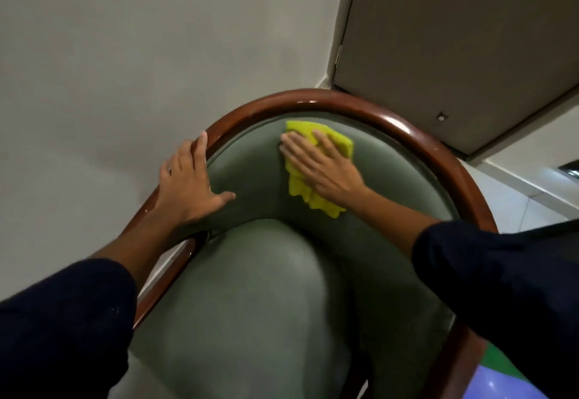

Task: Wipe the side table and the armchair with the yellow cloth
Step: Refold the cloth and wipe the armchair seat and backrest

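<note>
Lying under the right hand's (pixel 322 173) spread fingers (pixel 324 144), yellow cloth (pixel 336 143).

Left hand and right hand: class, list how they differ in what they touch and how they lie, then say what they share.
1. The left hand rests bare on the armchair's wooden rim; the right hand lies on the green backrest.
2. The right hand presses the yellow cloth flat; the left hand holds nothing.
3. The left hand's fingers curl over the rim; the right hand's are spread.

Both have dark sleeves.
</note>
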Tool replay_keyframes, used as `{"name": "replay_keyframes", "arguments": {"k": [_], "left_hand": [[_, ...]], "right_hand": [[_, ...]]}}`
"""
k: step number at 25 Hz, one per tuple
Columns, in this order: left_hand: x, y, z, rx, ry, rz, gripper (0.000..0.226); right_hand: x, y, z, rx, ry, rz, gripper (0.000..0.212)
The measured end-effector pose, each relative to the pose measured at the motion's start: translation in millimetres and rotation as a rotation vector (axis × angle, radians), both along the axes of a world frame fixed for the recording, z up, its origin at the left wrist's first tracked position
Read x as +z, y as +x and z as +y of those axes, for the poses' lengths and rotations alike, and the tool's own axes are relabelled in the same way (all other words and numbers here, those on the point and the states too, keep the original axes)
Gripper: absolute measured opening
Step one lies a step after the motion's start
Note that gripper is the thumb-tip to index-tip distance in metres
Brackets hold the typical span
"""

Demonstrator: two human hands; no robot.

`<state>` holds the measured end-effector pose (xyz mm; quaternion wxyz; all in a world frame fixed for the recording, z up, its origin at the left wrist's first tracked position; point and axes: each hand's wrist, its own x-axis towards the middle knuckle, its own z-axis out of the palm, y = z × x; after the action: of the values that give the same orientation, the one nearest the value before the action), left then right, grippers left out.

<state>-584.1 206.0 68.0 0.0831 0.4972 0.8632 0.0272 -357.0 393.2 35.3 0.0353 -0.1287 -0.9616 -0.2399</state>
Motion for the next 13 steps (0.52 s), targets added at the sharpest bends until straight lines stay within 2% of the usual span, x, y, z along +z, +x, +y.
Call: {"name": "replay_keyframes", "arguments": {"k": [3, 5, 7, 8, 10, 12, 13], "left_hand": [[-1, 0, 1, -0.013, 0.014, 0.005, 0.124], [-4, 0, 0, -0.02, 0.023, 0.011, 0.126], [-7, 3, -7, -0.026, 0.018, 0.0, 0.126], [-7, 4, -15, -0.024, 0.015, -0.01, 0.126], [-2, 15, -42, -0.032, -0.013, -0.01, 0.123], [8, 47, -75, -0.054, -0.013, -0.086, 0.115], [14, 72, -93, -0.019, 0.002, -0.221, 0.106]], "right_hand": [[-18, 69, -12, -0.173, -0.001, 0.018, 0.067], [-33, 94, -41, -0.265, -0.121, -0.001, 0.073], [-54, 101, -79, -0.405, -0.29, 0.028, 0.066], [-65, 101, -100, -0.474, -0.408, -0.001, 0.06], [-77, 101, -147, -0.692, -0.768, 0.014, 0.048], [-71, 106, -189, -0.951, -1.204, 0.24, 0.036], [-63, 109, -209, -1.021, -1.386, 0.389, 0.033]]}}
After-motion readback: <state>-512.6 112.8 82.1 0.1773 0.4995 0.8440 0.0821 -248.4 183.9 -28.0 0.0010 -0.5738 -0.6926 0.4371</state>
